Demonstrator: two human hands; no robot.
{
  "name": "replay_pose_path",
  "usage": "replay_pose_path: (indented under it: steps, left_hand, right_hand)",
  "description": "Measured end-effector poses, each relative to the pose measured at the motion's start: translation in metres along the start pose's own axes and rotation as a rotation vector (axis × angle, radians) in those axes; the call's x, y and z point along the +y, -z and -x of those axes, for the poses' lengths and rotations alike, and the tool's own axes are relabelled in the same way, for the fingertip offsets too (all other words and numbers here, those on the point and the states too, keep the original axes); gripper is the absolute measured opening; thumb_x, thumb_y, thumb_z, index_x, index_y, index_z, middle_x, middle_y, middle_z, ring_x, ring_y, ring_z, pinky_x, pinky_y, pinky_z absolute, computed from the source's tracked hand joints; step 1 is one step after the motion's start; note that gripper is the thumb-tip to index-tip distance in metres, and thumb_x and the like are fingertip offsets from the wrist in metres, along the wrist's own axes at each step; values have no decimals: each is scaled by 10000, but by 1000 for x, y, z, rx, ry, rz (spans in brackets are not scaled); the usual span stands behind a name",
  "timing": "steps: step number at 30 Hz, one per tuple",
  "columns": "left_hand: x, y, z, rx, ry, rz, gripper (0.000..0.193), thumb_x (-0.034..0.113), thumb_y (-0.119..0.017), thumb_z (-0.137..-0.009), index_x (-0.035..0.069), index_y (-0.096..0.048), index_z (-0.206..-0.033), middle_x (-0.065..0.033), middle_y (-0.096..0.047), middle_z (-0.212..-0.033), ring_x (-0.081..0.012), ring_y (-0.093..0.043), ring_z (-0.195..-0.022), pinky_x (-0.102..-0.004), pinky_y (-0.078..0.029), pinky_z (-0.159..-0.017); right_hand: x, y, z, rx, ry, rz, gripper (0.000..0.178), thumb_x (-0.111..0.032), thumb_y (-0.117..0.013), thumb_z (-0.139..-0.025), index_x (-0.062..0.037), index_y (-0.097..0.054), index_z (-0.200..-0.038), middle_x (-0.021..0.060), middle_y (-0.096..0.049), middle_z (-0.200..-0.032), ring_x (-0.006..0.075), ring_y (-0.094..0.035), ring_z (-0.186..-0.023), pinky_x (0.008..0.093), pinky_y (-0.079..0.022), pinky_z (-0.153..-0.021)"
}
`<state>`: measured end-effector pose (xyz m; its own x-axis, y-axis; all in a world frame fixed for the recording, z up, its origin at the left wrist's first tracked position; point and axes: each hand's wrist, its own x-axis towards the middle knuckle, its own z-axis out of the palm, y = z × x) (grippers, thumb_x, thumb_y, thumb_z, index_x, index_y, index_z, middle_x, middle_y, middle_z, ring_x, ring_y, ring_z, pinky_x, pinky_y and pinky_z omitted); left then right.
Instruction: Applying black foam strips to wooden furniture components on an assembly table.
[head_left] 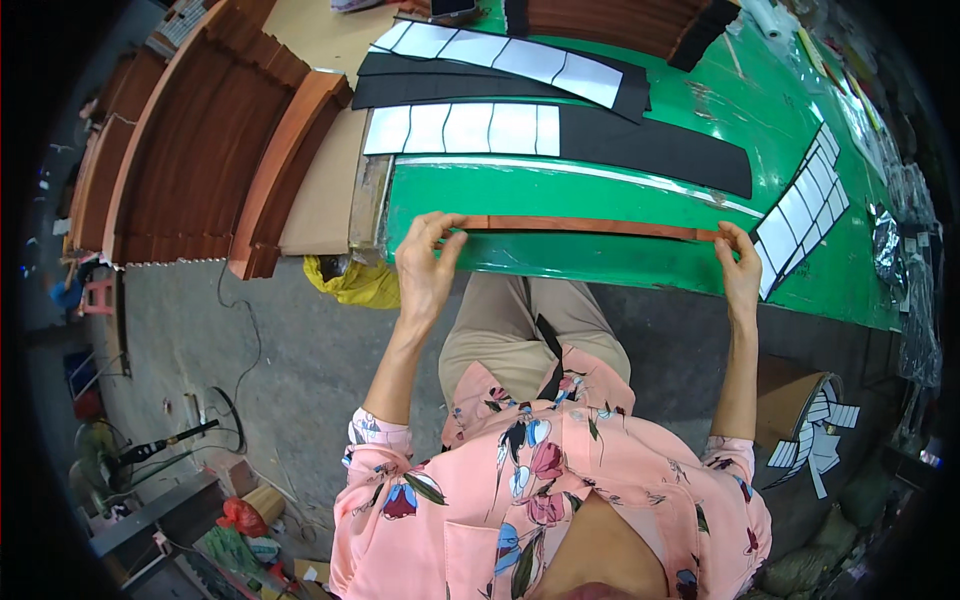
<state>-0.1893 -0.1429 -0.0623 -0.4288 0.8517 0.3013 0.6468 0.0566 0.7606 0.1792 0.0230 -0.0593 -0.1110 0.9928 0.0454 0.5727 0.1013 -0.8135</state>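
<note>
A long, thin reddish-brown strip (590,226) with a wood look stretches across the near edge of the green tabletop (640,268). My left hand (428,258) pinches its left end between thumb and fingers. At the other end, my right hand (739,262) grips it the same way. Just beyond the strip lies a flat black strip (655,152) with white backing paper (465,128) over its left part. Farther back, a similar white-papered piece (500,55) rests on other black strips. A sheet of white rectangles (803,212) sits to the right of my right hand.
Stacks of brown wood-look strips (195,150) stand at the left, and another brown stack (615,25) is at the table's far side. A yellow bag (350,283) hangs by the table's left corner. White scraps fill a round bin (815,400) on the right.
</note>
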Motion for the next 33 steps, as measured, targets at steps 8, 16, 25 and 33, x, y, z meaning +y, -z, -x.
replay_pose_path:
  steps: [8, 16, 25, 33]
  left_hand:
    - [-18, 1, -9, 44, 117, 128, 180, 50, -606, -856, 12, -626, -1031, -90, -632, -895, -168, -607, -795, -276, -472, -697]
    - [-8, -2, -102, -199, -106, 30, 224, 87, -542, -906, 3, -600, -1104, -114, -650, -1002, -210, -621, -917, -302, -478, -799]
    - [-17, -91, -158, -816, -381, -503, 397, 37, -530, -801, 125, -587, -1184, -125, -541, -1271, -330, -582, -1056, -404, -467, -902]
    - [-15, -103, -149, -784, -418, -723, 369, 69, -511, -809, 165, -611, -1151, -74, -567, -1252, -269, -635, -960, -398, -531, -754]
  right_hand:
    - [5, -1, -16, -5, 173, 228, 261, -84, -585, -853, -19, -611, -1105, 133, -637, -1001, 216, -611, -889, 301, -483, -746]
    - [-85, -89, -98, -495, 761, 382, 315, 7, -606, -772, -89, -618, -1072, 99, -584, -1073, 280, -577, -994, 369, -489, -819]
    - [-94, -162, -140, -873, 1080, 648, 419, 6, -642, -718, -135, -590, -1109, 76, -528, -1077, 252, -568, -970, 363, -510, -766]
    - [-104, -160, -150, -956, 1073, 693, 277, -24, -659, -698, -115, -565, -942, 60, -531, -1004, 240, -588, -872, 357, -516, -679]
